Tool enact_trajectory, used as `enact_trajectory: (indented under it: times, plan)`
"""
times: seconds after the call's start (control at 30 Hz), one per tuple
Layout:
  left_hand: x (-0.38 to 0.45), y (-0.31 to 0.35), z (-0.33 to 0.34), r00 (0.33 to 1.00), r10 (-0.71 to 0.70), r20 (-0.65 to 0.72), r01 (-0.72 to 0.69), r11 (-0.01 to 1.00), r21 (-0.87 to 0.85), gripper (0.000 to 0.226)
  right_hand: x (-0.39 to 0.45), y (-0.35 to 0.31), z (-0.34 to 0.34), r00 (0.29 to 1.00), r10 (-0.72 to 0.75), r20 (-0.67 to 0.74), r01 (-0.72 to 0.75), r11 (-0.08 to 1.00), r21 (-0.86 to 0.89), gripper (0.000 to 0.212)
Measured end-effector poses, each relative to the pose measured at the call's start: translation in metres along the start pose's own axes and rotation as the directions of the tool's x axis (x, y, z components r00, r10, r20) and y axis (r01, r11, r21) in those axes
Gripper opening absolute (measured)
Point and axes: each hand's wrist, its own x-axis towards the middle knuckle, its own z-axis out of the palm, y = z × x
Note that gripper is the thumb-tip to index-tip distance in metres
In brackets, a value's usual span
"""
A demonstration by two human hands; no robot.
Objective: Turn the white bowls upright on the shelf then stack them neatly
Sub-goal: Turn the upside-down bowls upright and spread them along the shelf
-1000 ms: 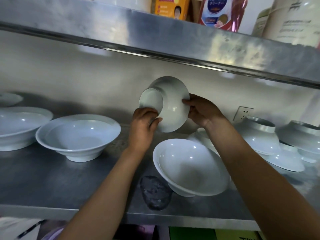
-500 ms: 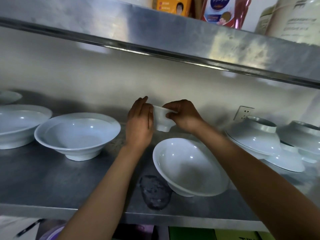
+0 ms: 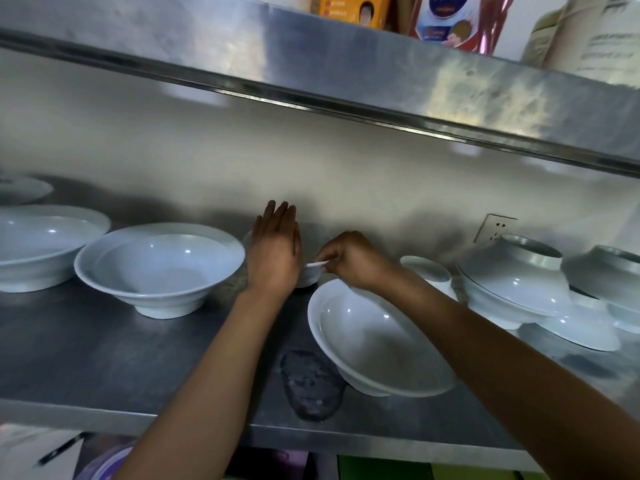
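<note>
1. Pinching the rim of a small white ceramic bowl (image 3: 311, 271) upright on the steel shelf (image 3: 104, 358), my right hand (image 3: 353, 259) holds it.
2. My left hand (image 3: 275, 251) lies flat-fingered against its left side.
3. Package writing above my grip is too blurred to read.

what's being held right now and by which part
The right hand pinches a white bowl by its rim. The left hand, fingers straight, covers that bowl's other side; its contact can't be told.

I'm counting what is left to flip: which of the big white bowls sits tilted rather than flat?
The front bowl just below the right hand: it leans, its opening tipped toward the camera, while the bowl left of the hands stands level on its foot.
</note>
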Motion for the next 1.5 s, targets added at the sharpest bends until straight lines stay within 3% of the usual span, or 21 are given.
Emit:
enact_trajectory:
  times: [0.2, 0.33, 0.47, 0.67, 0.93, 1.1, 1.2, 1.3, 1.4, 1.5]
  plan:
    - [-0.003, 0.003, 0.000, 0.999, 0.023, 0.037, -0.023, 1.000, -0.006, 0.035, -0.005, -0.007, -0.003, 0.980, 0.043, 0.193, -0.056, 0.996, 0.063, 0.030]
    - [-0.004, 0.004, 0.000, 0.995, 0.069, 0.076, -0.068, 0.998, -0.017, 0.040, -0.005, -0.013, -0.008, 0.973, 0.064, 0.220, -0.080, 0.995, 0.062, 0.047]
    - [-0.005, 0.007, -0.001, 0.990, 0.094, 0.102, -0.089, 0.994, -0.058, 0.050, -0.007, -0.012, -0.010, 0.984, 0.126, 0.124, -0.137, 0.987, 0.084, 0.046]
    - [-0.007, 0.015, -0.001, 0.961, 0.210, 0.182, -0.197, 0.977, -0.086, 0.051, -0.035, 0.007, -0.033, 0.982, 0.176, -0.071, -0.178, 0.984, -0.018, 0.053]
    - [0.000, 0.030, -0.006, 0.955, 0.251, 0.156, -0.234, 0.964, -0.125, 0.043, -0.098, 0.046, -0.051, 0.920, 0.327, -0.215, -0.318, 0.945, 0.075, 0.052]
    - [0.003, 0.058, -0.017, 0.933, 0.320, 0.165, -0.287, 0.937, -0.197, 0.042, -0.127, 0.061, -0.053, 0.832, 0.449, -0.325, -0.370, 0.887, 0.277, 0.050]
    - [0.000, 0.071, -0.015, 0.885, 0.389, 0.255, -0.348, 0.918, -0.193, 0.041, -0.133, 0.062, -0.040, 0.820, 0.464, -0.335, -0.390, 0.881, 0.266, 0.046]
    - [-0.009, 0.076, -0.011, 0.845, 0.377, 0.379, -0.332, 0.926, -0.180, 0.044, -0.131, 0.063, -0.027, 0.815, 0.511, -0.275, -0.418, 0.846, 0.331, 0.041]
    - [-0.015, 0.070, -0.009, 0.799, 0.357, 0.483, -0.312, 0.934, -0.174, 0.045, -0.130, 0.056, -0.022, 0.798, 0.515, -0.314, -0.394, 0.839, 0.375, 0.037]
    - [-0.012, 0.057, -0.011, 0.793, 0.330, 0.513, -0.276, 0.944, -0.180, 0.029, -0.125, 0.047, -0.017, 0.806, 0.516, -0.289, -0.358, 0.815, 0.456, 0.037]
